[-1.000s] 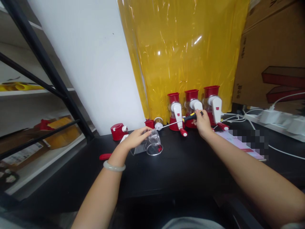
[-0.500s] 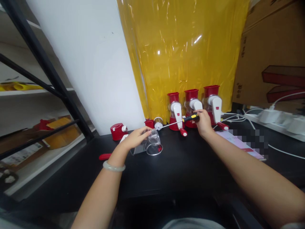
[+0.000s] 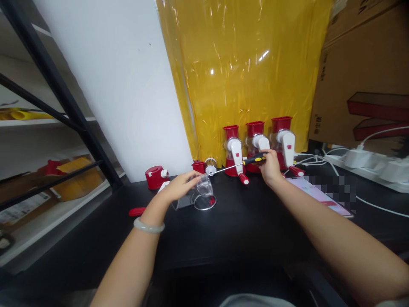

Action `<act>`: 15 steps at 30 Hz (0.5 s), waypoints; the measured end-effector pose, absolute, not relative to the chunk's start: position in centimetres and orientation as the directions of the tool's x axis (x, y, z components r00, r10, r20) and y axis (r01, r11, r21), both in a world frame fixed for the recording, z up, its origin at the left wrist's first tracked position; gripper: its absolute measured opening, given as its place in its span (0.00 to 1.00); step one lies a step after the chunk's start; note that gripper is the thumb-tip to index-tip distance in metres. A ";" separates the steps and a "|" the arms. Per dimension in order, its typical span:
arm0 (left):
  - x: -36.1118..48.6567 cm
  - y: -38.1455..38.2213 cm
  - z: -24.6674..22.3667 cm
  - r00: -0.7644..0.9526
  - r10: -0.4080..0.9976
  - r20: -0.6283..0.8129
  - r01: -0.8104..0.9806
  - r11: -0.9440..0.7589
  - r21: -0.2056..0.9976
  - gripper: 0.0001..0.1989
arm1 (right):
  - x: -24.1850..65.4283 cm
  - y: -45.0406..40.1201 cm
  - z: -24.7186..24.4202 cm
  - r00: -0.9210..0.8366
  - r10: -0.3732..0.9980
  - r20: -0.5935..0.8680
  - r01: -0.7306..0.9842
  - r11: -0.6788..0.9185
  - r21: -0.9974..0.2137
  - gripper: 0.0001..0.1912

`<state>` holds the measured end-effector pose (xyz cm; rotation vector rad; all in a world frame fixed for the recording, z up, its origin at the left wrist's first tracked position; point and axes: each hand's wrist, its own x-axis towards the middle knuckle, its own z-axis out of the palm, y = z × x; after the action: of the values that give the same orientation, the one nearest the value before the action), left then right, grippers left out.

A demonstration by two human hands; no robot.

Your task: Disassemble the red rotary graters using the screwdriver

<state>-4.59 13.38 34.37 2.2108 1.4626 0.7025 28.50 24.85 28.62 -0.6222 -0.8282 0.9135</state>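
Observation:
In my right hand (image 3: 271, 168) is a screwdriver (image 3: 254, 159) with a black and yellow handle, its long shaft pointing left. The tip meets the upper edge of a clear plastic grater body (image 3: 203, 194), which lies on its side on the black table (image 3: 243, 230). My left hand (image 3: 180, 186) grips that body from above and behind, fingers curled over its top. Just beyond the tip are a metal grating drum (image 3: 211, 165) and a small red part (image 3: 198, 166). A red base (image 3: 156, 177) and a red handle (image 3: 137, 211) lie left of my left hand.
Three red and white rotary graters (image 3: 234, 151) stand in a row at the back, before a yellow plastic sheet (image 3: 249, 76). At right are a phone (image 3: 319, 196), white cables and a power strip (image 3: 380, 166). A shelf rack (image 3: 64, 81) rises at left.
The whole view has shifted slightly. Both hands keep their hold, and the screwdriver tip stays at the clear body.

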 end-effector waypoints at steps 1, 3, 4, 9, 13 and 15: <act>-4.6 13.4 34.4 0.328 0.925 0.191 0.728 -0.377 0.573 0.25 | 28.3 24.7 28.8 0.363 0.874 0.323 -0.452 0.469 -0.759 0.11; -4.6 13.4 34.4 0.330 0.924 0.194 0.731 -0.380 0.567 0.25 | 27.9 24.6 29.0 0.364 0.883 0.296 -0.471 0.448 -0.759 0.14; -4.6 13.4 34.4 0.330 0.924 0.195 0.732 -0.381 0.565 0.25 | 27.9 24.6 29.1 0.353 0.887 0.297 -0.461 0.441 -0.770 0.17; -4.6 13.4 34.3 0.319 0.927 0.196 0.736 -0.373 0.566 0.25 | 28.5 24.9 28.7 0.379 0.868 0.320 -0.236 0.425 -0.874 0.25; -4.6 13.5 34.2 0.327 0.925 0.193 0.728 -0.377 0.572 0.25 | 28.9 25.1 28.2 0.378 0.860 0.344 -0.198 0.437 -0.877 0.25; -4.6 13.6 34.1 0.334 0.922 0.196 0.724 -0.384 0.573 0.25 | 28.8 25.3 28.2 0.355 0.871 0.340 -0.254 0.440 -0.861 0.23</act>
<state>-4.65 13.56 34.15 2.2200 1.4540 0.7071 28.76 25.26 28.22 -0.8048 -0.9241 0.8383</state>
